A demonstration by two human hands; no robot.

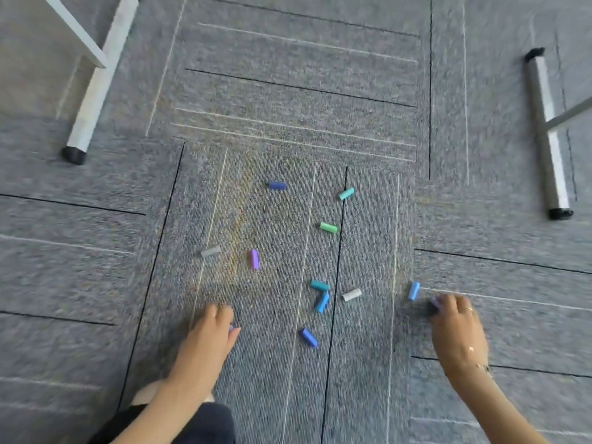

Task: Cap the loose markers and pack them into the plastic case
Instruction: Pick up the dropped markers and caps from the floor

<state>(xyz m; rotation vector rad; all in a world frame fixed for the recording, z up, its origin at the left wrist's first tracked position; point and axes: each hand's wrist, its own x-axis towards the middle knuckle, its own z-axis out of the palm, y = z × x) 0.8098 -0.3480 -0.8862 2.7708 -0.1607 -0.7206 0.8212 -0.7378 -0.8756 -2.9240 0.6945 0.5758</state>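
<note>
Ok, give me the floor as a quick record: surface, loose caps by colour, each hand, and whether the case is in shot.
surface: grey carpet
loose caps: dark blue cap, teal cap, green cap, grey cap, purple cap, light blue cap, among others
left hand: fingers curled round a small purple piece
right hand: fingers curled on a purple piece on the carpet
plastic case: not in view
marker bodies: none visible
furniture: white table leg; grey leg

Grey carpet (288, 91) with thin black and white lines underfoot; one white furniture leg (96, 88) upper left; a metal leg (547, 136) at right, both black-capped.
</note>
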